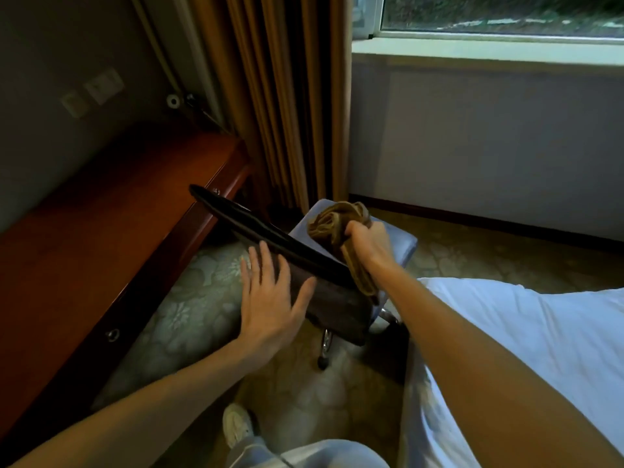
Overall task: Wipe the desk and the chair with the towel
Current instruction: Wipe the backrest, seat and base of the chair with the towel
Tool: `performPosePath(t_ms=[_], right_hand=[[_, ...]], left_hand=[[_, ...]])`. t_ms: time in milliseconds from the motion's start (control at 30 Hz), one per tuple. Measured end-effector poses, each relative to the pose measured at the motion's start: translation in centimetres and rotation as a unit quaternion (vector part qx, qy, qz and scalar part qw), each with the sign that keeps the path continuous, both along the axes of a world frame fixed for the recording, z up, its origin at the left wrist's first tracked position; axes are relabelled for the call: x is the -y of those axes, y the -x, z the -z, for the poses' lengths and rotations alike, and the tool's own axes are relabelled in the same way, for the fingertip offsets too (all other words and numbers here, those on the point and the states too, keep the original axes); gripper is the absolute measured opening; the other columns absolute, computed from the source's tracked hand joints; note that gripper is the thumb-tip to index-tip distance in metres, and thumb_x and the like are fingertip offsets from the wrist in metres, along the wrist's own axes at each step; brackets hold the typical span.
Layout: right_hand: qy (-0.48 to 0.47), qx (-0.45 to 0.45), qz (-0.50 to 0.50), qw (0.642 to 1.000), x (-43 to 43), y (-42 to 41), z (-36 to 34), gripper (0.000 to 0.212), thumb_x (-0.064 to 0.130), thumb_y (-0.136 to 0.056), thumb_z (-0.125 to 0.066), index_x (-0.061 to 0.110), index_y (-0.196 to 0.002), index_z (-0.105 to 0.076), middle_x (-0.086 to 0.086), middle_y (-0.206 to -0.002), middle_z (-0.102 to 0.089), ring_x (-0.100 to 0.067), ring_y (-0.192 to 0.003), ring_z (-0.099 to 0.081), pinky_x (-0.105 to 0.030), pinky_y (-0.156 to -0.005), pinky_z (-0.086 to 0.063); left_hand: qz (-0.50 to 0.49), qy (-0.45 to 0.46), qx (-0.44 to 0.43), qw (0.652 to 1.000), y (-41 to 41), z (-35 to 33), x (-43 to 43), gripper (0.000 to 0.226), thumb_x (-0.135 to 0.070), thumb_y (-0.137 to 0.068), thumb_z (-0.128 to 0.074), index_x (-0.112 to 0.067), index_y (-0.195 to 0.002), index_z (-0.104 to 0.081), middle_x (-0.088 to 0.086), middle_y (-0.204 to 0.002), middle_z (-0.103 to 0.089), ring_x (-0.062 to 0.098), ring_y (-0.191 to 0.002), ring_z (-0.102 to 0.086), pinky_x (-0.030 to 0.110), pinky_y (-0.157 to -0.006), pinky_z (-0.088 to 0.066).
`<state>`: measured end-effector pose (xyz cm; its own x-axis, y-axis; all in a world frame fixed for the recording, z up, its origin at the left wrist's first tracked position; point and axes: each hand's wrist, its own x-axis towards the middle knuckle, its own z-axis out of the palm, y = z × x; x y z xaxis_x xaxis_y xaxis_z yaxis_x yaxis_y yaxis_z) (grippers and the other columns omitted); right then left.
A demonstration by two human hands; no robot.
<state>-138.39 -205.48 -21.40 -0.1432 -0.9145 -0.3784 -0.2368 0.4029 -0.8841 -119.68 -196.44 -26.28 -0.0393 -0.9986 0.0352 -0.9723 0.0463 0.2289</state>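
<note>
Reddish-brown wooden tabletop beside tan pleated curtain; right grip clenched round bunched brown towel above dark-backed blue chair, left grip flat, open-fingered, against its backrest

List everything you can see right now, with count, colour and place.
desk: one, reddish-brown wood, left, along the wall
chair: one, dark backrest, blue-grey seat, centre
towel: one, brown, bunched above the seat
curtain: one, tan, behind the chair
bed: one, white, right
wall plates: two, pale, upper left
shoe: one, white, bottom centre
left hand: flat on the backrest
right hand: grips the towel
</note>
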Motion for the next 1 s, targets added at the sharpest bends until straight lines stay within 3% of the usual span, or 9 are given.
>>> performPosePath(t_ms=[100, 200, 300, 400, 500, 567, 600, 667, 1000], right_hand=[[0.049, -0.016, 0.06, 0.997, -1.2, 3.0, -0.5, 0.018, 0.027, -0.096, -0.054, 0.013, -0.093, -0.065, -0.01, -0.087, -0.069, -0.028, -0.089, -0.068, -0.04, -0.084, -0.055], [0.104, -0.049, 0.105, 0.988, -1.9, 5.9, -0.8, 0.023, 0.024, -0.101, -0.052, 0.021, -0.079, -0.059, -0.004, -0.079, -0.065, -0.021, -0.08, -0.065, -0.035, -0.079, -0.052], [0.153, -0.102, 0.12, 0.975, -2.5, 7.7, -1.1, 0.03, 0.025, -0.102, -0.052, 0.023, -0.073, -0.057, 0.002, -0.071, -0.062, -0.015, -0.07, -0.06, -0.031, -0.073, -0.047], [0.188, -0.166, 0.112, 0.961, -3.3, 9.1, -0.9, 0.03, 0.026, -0.102, -0.054, 0.026, -0.071, -0.057, 0.007, -0.068, -0.059, -0.01, -0.067, -0.057, -0.027, -0.065, -0.041], [0.211, -0.23, 0.091, 0.946, -4.1, 9.3, 0.3, 0.025, 0.04, -0.095, -0.05, 0.024, -0.092, -0.069, 0.005, -0.087, -0.069, -0.019, -0.09, -0.064, -0.042, -0.092, -0.05], [0.214, -0.271, 0.07, 0.936, -4.4, 9.2, 1.6, 0.044, 0.043, -0.088, -0.046, 0.021, -0.114, -0.072, 0.0, -0.113, -0.073, -0.024, -0.118, -0.062, -0.055, -0.122, -0.026], [0.222, -0.293, 0.068, 0.928, -4.4, 9.1, 2.4, 0.049, 0.041, -0.086, -0.047, 0.019, -0.123, -0.071, -0.003, -0.125, -0.071, -0.024, -0.128, -0.058, -0.056, -0.127, -0.012], [0.247, -0.335, 0.073, 0.906, -4.3, 8.8, 3.6, 0.055, 0.039, -0.086, -0.049, 0.015, -0.132, -0.067, -0.006, -0.135, -0.067, -0.026, -0.135, -0.053, -0.058, -0.125, -0.002], [0.345, -0.428, 0.146, 0.823, 3.5, 8.3, 5.3, 0.038, 0.037, -0.084, -0.053, 0.018, -0.109, -0.074, -0.006, -0.108, -0.075, -0.031, -0.107, -0.062, -0.052, -0.108, -0.038]], left_hand=[[0.1, 0.16, -0.005, 0.982, -2.0, -1.6, 1.3, 0.057, -0.056, -0.103, -0.031, -0.019, -0.127, -0.068, 0.016, -0.167, -0.025, 0.03, -0.158, -0.011, 0.05, -0.128, 0.0], [0.129, 0.2, 0.002, 0.971, -3.7, -3.6, 5.4, 0.05, -0.051, -0.1, -0.042, -0.014, -0.123, -0.065, 0.015, -0.156, -0.041, 0.033, -0.148, -0.032, 0.048, -0.125, -0.017], [0.128, 0.103, 0.065, 0.984, -4.5, -4.6, 8.9, 0.066, -0.063, -0.103, -0.031, -0.013, -0.139, -0.053, 0.013, -0.155, -0.044, 0.031, -0.145, -0.037, 0.049, -0.119, -0.029], [0.135, 0.043, 0.125, 0.982, -5.0, -4.4, 11.3, 0.079, -0.072, -0.099, -0.018, -0.016, -0.138, -0.057, 0.013, -0.155, -0.045, 0.032, -0.145, -0.038, 0.051, -0.119, -0.028], [0.156, 0.019, 0.152, 0.976, -5.5, -3.4, 12.3, 0.091, -0.077, -0.095, -0.005, -0.017, -0.136, -0.059, 0.011, -0.15, -0.051, 0.03, -0.142, -0.043, 0.049, -0.117, -0.03], [0.176, 0.004, 0.168, 0.97, -5.3, -2.7, 12.7, 0.099, -0.079, -0.092, 0.002, -0.017, -0.133, -0.063, 0.011, -0.148, -0.054, 0.03, -0.14, -0.046, 0.049, -0.117, -0.031], [0.18, 0.0, 0.162, 0.97, -5.1, -2.3, 12.9, 0.102, -0.081, -0.091, 0.004, -0.017, -0.132, -0.065, 0.011, -0.146, -0.056, 0.03, -0.139, -0.047, 0.049, -0.116, -0.032], [0.182, 0.008, 0.136, 0.974, -4.7, -1.7, 13.4, 0.103, -0.082, -0.091, 0.003, -0.017, -0.125, -0.069, 0.009, -0.137, -0.063, 0.028, -0.131, -0.054, 0.048, -0.114, -0.033], [0.182, 0.031, 0.093, 0.978, -4.8, -2.2, 18.6, 0.094, -0.082, -0.091, -0.002, -0.022, -0.108, -0.072, 0.0, -0.108, -0.072, 0.02, -0.106, -0.063, 0.046, -0.112, -0.031]])
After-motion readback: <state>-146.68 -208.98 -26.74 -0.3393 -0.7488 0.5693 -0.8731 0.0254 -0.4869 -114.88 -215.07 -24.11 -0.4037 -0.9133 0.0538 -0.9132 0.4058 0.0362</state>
